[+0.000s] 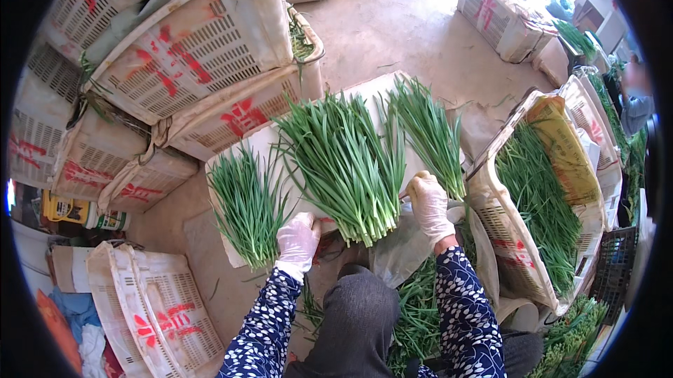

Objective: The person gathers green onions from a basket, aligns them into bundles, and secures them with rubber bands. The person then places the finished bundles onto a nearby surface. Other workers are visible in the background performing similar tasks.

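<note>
A white board (368, 91) lies before me, bearing green leafy stalks that look like garlic chives. The large middle bunch (344, 162) has its pale cut ends towards me. A smaller bunch (247, 202) rests at the board's left end and another (428, 133) at its right. My left hand (298, 241), in a thin whitish glove, is curled at the near edge, between the left and middle bunches. My right hand (428, 207), gloved too, is curled between the middle and right bunches. Whether either hand grips something is hidden by its fingers.
Stacked white plastic crates (194, 52) with red markings stand at the left. A crate of green stalks (536, 204) tilts at my right. Loose stalks (415, 309) lie by my knee (360, 304). Another person's sleeve (635, 112) shows at the far right.
</note>
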Demonstrator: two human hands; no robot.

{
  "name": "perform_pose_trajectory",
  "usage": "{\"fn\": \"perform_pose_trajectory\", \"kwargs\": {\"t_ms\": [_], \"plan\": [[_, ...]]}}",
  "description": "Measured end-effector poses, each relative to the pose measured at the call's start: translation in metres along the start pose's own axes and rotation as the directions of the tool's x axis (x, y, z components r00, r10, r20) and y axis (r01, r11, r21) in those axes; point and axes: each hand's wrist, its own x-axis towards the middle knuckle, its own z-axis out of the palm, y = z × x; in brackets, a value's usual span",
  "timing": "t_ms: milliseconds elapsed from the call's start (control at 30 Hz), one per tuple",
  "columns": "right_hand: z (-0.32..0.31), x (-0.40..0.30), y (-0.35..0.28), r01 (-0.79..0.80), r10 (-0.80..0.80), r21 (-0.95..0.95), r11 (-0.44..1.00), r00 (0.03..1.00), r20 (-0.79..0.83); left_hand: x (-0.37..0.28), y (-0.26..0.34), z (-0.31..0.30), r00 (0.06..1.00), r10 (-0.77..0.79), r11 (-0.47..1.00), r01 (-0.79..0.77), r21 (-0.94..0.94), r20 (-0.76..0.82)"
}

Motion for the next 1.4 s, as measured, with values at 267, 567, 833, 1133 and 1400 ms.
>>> {"fn": "perform_pose_trajectory", "kwargs": {"t_ms": [267, 567, 833, 1133, 1400], "plan": [[0.027, 0.038, 0.019, -0.204, 0.204, -0.02, 0.979, 0.975, 0.083, 0.038, -0.003, 0.011, 0.913, -0.369, 0.913, 0.391, -0.115, 0.173], [-0.001, 0.031, 0.02, -0.34, 0.279, 0.797, 0.499, 0.934, 0.224, 0.019, -0.005, -0.01, 0.793, -0.057, -0.169, 0.592, -0.788, 0.607], [0.017, 0.034, -0.073, -0.384, 0.167, 0.851, -0.358, 0.87, 0.463, 0.043, 0.075, -0.025, 0.91, -0.248, 0.477, 0.414, -0.775, 0.333], [-0.01, 0.032, -0.095, -0.485, -0.052, 0.863, 0.144, 0.867, 0.496, 0.028, 0.068, 0.004, 0.94, -0.279, 0.547, 0.325, -0.771, 0.198], [-0.014, 0.05, -0.124, -0.221, -0.044, 0.455, 0.862, 0.863, 0.503, 0.029, 0.067, 0.027, 0.976, -0.199, 0.753, 0.208, -0.625, 0.085]]}}
